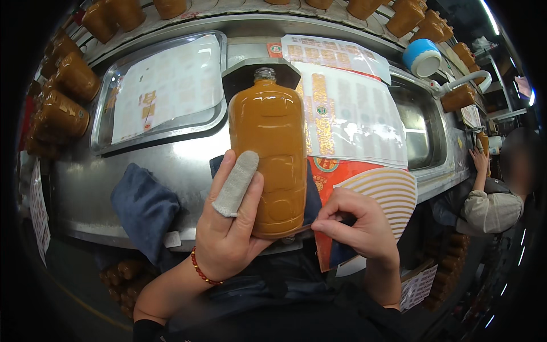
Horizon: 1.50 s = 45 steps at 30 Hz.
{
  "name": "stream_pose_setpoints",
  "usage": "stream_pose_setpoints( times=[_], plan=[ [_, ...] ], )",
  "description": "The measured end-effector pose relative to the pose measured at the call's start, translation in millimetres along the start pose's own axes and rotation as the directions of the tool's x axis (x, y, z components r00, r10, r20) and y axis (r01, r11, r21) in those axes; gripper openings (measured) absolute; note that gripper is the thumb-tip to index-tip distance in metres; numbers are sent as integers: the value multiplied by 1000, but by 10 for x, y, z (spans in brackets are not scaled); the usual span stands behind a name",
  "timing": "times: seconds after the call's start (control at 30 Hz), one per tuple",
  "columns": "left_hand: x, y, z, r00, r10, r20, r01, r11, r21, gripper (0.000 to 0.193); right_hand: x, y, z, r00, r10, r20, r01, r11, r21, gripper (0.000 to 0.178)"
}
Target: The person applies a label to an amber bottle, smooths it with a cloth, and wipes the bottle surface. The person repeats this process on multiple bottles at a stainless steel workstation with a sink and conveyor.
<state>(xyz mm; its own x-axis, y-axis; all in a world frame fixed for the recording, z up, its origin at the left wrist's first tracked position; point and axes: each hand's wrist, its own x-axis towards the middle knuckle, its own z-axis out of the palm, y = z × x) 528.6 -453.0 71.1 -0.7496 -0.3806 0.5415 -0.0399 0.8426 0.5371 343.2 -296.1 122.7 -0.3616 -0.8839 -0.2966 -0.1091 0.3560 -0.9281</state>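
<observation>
A brown glazed bottle (270,131) with a clear threaded neck lies tilted in front of me, its neck pointing away. My left hand (228,228) grips its lower left side, fingers along the body. One of those fingers wears a grey cloth finger sleeve (237,185); a red bead bracelet circles the wrist. Beside the bottle's base, my right hand (359,222) is closed in a pinch. A thin strip (302,229) runs along the base's edge to its fingertips. Behind the bottle's neck stands a dark angular metal support (236,80).
A metal tray (97,134) holds label sheets. More label sheets (364,122), a striped gold-and-white sheet (382,196) and a blue cloth (142,196) lie around. At right are a sink (441,134), a blue-and-white roll (421,57) and a co-worker (493,199). Brown bottles (77,77) line the shelves.
</observation>
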Motion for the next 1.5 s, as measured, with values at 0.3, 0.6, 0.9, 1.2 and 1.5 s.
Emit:
stream_pose_setpoints(
  times=[0.3,0.6,0.9,1.2,1.5],
  plan=[
    [-67,-77,50,1000,0,-22,-1,1000,-31,91,58,33,32,998,-48,32,50,996,-72,16],
    [-151,-43,-46,990,-111,91,122,986,-115,104,83,117,55,997,-65,38,66,997,-30,14],
    [-177,74,-56,941,-306,145,334,906,-259,110,-53,62,-23,997,-71,11,71,997,-27,14],
    [-103,100,-28,976,-158,147,158,987,8,113,-33,111,-48,995,-98,-10,97,993,-65,17],
    [-97,34,-53,988,-100,120,88,991,101,105,45,177,11,998,-60,-11,60,998,-20,12]
  ],
)
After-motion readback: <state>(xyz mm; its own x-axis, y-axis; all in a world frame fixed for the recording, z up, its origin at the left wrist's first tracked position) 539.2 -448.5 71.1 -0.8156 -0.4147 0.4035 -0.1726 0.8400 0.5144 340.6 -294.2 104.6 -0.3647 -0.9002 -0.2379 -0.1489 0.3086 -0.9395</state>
